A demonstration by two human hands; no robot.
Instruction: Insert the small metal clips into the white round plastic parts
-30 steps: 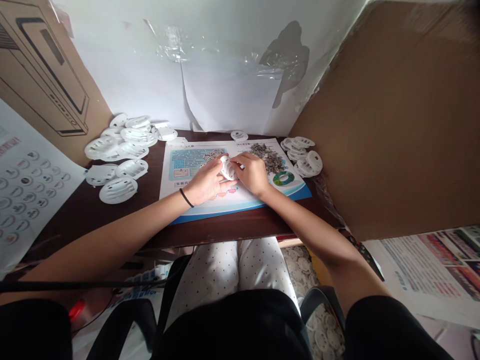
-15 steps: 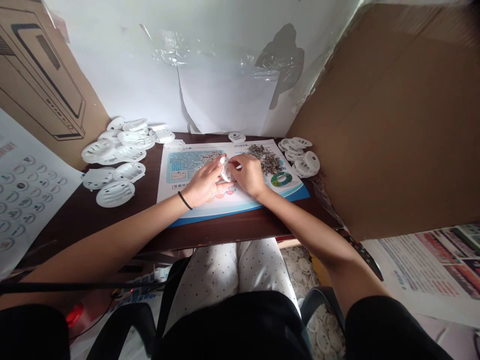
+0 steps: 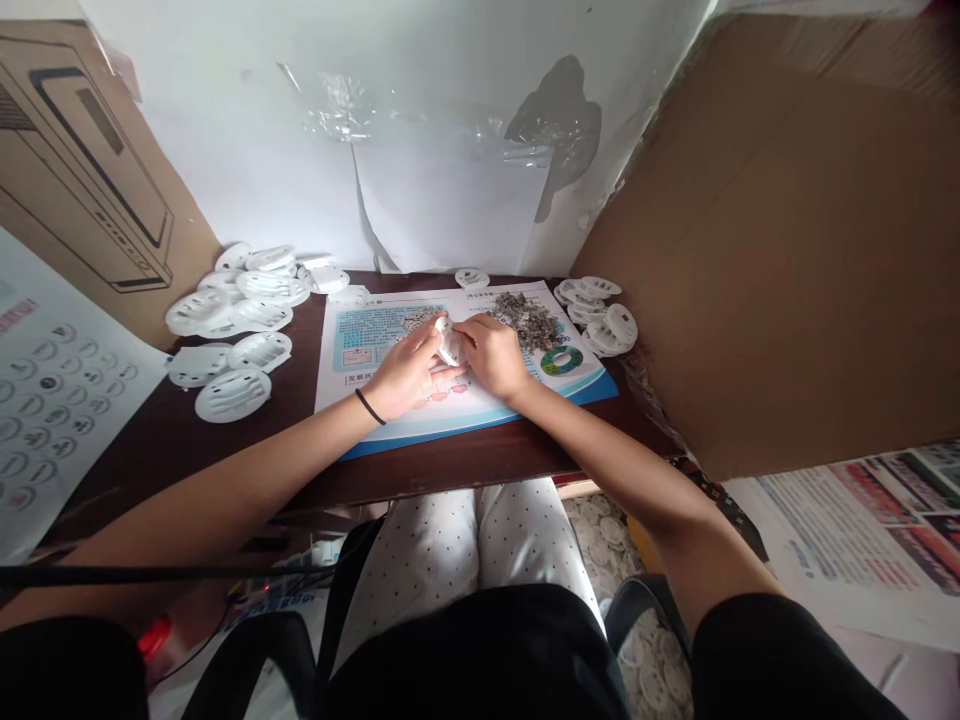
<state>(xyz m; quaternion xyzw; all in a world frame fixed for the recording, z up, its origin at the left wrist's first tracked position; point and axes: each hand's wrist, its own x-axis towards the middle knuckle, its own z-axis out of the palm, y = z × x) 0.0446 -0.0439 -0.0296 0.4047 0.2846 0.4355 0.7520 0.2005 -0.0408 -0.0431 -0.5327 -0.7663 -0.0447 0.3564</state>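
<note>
A white round plastic disc (image 3: 450, 343) is held tilted above the printed sheet, gripped along its left edge by my left hand (image 3: 405, 378), which wears a black band at the wrist. The fingers of my right hand (image 3: 496, 360) are pinched together against the disc's right side. Whether a small part sits between those fingertips is hidden. Just behind the right hand lies a heap of small greyish metal parts (image 3: 531, 322). A smaller scatter of tiny pale parts (image 3: 421, 318) is behind the left hand.
White discs (image 3: 232, 395) are piled at the table's left, more discs (image 3: 611, 328) at the right, and one disc (image 3: 472, 278) at the back. Cardboard panels (image 3: 795, 240) stand on both sides. Below the table, many discs (image 3: 656, 660) lie to the right of my legs.
The right fingers have shifted slightly along the disc, and the disc's tilt has changed a little. Both hands stay at the same place over the sheet.
</note>
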